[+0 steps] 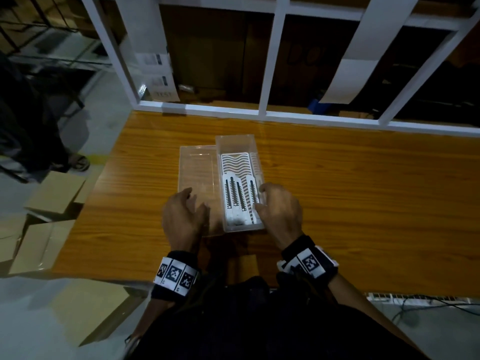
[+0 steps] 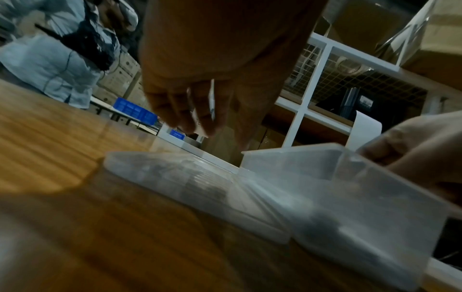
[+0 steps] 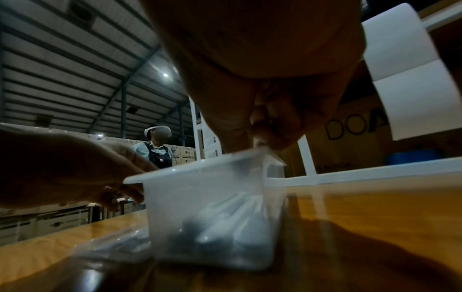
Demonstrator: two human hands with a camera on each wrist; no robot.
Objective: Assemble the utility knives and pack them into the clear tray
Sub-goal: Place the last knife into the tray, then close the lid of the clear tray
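Under our right hand, fingers pinch the tray rim to steady it, while our left hand hovers relaxed over the lid beside it.

A: Wooden table, orange-brown grain, set against a white frame partition. Paper strip hangs off it.
B: Floor?
A: Pale grey; cardboard boxes at the left. Corrugated roof overhead, one small lamp. Dim overall.
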